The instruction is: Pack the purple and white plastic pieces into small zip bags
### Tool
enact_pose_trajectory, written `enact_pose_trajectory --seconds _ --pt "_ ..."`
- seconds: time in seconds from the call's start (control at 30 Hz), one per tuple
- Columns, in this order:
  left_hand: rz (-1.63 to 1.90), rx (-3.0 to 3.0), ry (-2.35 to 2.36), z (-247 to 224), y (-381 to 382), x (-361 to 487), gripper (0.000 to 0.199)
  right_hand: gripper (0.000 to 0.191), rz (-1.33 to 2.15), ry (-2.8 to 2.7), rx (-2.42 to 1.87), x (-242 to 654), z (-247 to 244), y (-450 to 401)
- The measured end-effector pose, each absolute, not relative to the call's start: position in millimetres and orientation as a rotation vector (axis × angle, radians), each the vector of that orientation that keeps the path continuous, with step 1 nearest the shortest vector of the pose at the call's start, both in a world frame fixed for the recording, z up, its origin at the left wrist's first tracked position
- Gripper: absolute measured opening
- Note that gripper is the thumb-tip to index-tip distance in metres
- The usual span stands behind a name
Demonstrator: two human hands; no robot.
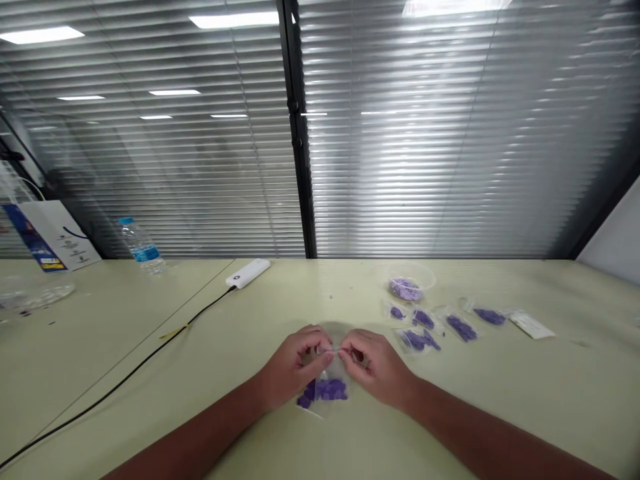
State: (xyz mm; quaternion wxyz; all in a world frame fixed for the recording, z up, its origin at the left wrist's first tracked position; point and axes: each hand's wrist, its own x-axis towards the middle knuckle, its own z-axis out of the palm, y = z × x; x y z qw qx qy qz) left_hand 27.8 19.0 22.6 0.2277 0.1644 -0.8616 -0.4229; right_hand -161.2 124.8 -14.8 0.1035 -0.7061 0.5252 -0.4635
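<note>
Got both hands close together here: the left hand [293, 363] and right hand [375, 367] pinch tight on the top edge of a small clear bag [314, 408] of purple bits [323, 391], just below the fingers. Working that edge looks like the current step, so the pinch needs to stay on it. More bagged purple bits [424, 320] lie off past the right fingers.

Right here I've got a small clear plastic bag [325, 408] pinched up at its top edge, my left hand [293, 367] and right hand [377, 367] coming together over it, the fingertips [332, 356] almost meeting. The bag sits upright-ish, its lower end down on the pale green tabletop [200, 373]. Inside, purple pieces [323, 390] sit bunched in a rough band near the bottom, too small to make out their exact shape.
</note>
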Motion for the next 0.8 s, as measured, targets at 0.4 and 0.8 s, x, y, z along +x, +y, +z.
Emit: enact_pose_trajectory --seconds 0.4,0.8 --pt "-1.086 0.605 -2.468 20 2 33 0.030 0.028 -1.891 1.561 -1.396 -170 -4 123" --pt "-0.494 0.344 -2.738 28 -11 37 0.017 0.041 -1.794 1.587 -1.591 -158 -7 129"
